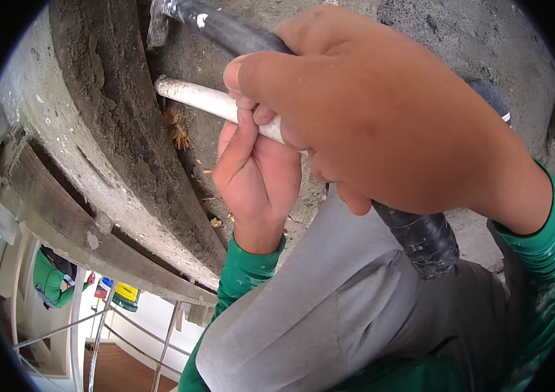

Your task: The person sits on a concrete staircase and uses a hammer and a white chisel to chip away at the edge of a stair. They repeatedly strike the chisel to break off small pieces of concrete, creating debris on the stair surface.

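Note:
My right hand is wrapped around the black, tape-bound handle of a hammer. The hammer's worn metal head is at the upper left, partly cut off by the frame's dark rim. Below the hammer, my left hand has its fingers closed on a slim white rod. The rod's far end points left, close to the base of a rough concrete edge. Its near end passes behind my right hand and is hidden. I cannot tell whether the rod is a pipe or a chisel.
A curved concrete ledge runs down the left side, with a board along its outer face. Straw-coloured splinters lie by its base. Beyond the edge are metal railings and a person in green lower down. My grey-trousered knee is bent below.

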### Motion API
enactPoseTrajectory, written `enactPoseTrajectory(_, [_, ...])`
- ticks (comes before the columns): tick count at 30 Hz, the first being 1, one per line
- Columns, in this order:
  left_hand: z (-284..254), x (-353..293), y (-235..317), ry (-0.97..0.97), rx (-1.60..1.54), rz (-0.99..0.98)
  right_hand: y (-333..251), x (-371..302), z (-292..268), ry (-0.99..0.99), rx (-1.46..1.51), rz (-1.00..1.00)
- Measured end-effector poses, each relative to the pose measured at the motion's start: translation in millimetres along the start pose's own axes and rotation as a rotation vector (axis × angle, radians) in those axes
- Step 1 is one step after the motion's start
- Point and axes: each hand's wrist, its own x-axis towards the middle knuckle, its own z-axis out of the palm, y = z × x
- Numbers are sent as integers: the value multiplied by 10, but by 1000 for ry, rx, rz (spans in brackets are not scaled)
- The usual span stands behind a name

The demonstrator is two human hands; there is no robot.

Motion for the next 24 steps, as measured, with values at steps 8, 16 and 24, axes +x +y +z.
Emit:
enactPoseTrajectory(8, [143,127,-6,164,46,-41,40,0,-90,51,-207,-73])
enactPoseTrajectory(16, [-22,135,-24,5,-32,8,-135,159,-160,-435,-225,76])
enactPoseTrajectory(24, [94,263,120,-104,-347,100,71,277,-286,7,-406,-281])
